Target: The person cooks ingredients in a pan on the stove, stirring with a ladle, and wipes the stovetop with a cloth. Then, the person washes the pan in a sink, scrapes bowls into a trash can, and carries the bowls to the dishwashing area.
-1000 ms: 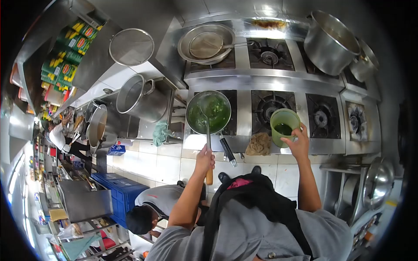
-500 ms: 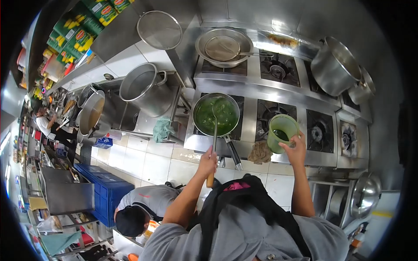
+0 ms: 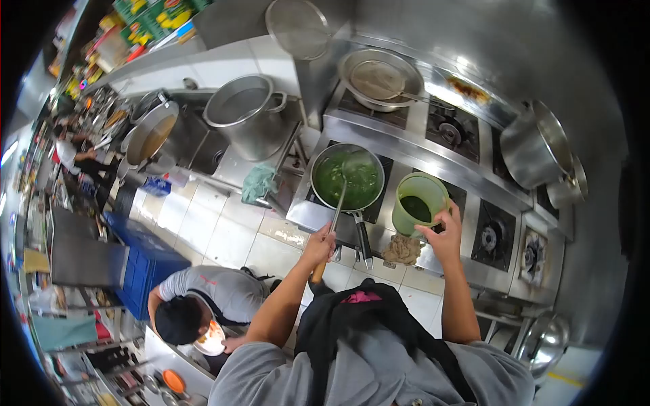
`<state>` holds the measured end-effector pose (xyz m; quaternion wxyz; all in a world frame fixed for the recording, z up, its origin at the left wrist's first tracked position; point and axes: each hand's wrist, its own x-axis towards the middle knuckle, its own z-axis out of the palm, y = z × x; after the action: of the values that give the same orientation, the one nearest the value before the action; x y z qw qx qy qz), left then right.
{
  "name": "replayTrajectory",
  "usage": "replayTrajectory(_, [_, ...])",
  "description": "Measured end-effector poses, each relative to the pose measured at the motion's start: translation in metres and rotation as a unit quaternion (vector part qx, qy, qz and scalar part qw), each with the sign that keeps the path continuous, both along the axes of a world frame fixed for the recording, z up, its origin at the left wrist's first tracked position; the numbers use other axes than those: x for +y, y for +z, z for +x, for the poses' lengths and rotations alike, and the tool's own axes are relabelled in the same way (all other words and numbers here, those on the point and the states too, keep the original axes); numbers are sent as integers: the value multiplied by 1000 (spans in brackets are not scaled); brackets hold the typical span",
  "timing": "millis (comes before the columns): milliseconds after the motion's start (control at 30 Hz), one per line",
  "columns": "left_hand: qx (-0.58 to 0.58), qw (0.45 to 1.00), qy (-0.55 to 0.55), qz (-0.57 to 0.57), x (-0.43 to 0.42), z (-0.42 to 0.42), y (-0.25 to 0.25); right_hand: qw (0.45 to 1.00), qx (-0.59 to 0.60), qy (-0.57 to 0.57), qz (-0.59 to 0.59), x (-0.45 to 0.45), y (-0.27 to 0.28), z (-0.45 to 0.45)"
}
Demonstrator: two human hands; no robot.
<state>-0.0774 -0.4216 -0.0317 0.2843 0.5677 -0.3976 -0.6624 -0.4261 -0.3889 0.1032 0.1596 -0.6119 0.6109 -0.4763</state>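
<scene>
1. Left hand [image 3: 318, 247]: clenched round the ladle [image 3: 342, 193] near its wooden end. The ladle runs away from the hand into the pan [image 3: 364, 238]; its bowl is not clear in the mix.
2. Right hand [image 3: 445, 231]: grasping the tub [image 3: 421, 184] by its near right side, thumb and fingers at the rim. Whether the stove [image 3: 308, 213] bears its weight, cannot tell.
3. Cloth [image 3: 401, 250]: crumpled at the stove's front edge, just beside the tub.
4. Pan: on a front burner, ahead of the left hand and left of the tub, black handle pointing back toward the person.
5. Progress, judged: partway. Done: green mix [image 3: 362, 183] in the pan, pale bits through it, ladle in it. Left: dark green liquid [image 3: 416, 208] sits low in the tub; ladle not yet out. Whether the mix is ready, cannot tell.
6. Farther: strainer [image 3: 378, 79] in a wide bowl [image 3: 349, 68] on the back row; large pot [image 3: 535, 145] to its right.
</scene>
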Motion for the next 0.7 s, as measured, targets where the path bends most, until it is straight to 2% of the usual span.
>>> replayTrajectory(67, [-39,998,-30,-24,2,7,12,998,43,42,-24,-6,14,7])
replayTrajectory(100, [-66,990,-56,-116,-4,9,-14,992,79,79,-54,-13,21,18])
replayTrajectory(133, [-107,971,-67,-202,-8,12,-43,990,68,111,-51,-17,21,23])
replayTrajectory(167, [-157,948,-47,-274,-13,7,-45,981,116,134,-75,-23,27,30])
replayTrajectory(200, [-243,951,-33,-190,-12,5,-30,986,68,151,-6,-32,9,30])
replayTrajectory(233, [-357,847,-167,-356,-38,14,-119,979,88,186,-8,-42,3,30])
replayTrajectory(267, [-368,907,-92,-184,-11,13,-32,979,83,187,28,-46,5,39])
replayTrajectory(300, [-425,884,-38,-191,8,14,-15,964,49,258,27,-71,-25,23])
replayTrajectory(367, [-432,822,175,-328,84,19,50,929,-29,367,-15,-62,18,68])
replayTrajectory(400, [-446,814,199,-314,126,27,62,917,-35,397,-15,-55,36,84])
replayTrajectory(467, [-403,803,295,-325,215,37,91,855,-16,517,-30,-43,69,121])
replayTrajectory(500, [-403,795,328,-314,266,44,77,842,-15,537,-34,-35,78,139])
replayTrajectory(533, [-408,815,341,-230,320,51,68,806,1,590,-48,-26,84,158])
replayTrajectory(600, [-474,793,382,-35,429,67,64,739,2,671,-66,6,98,206])
replayTrajectory(667, [-466,716,519,11,522,85,49,686,-47,726,-27,43,94,259])
replayTrajectory(700, [-492,674,548,51,563,96,41,661,-59,747,-44,64,90,289])
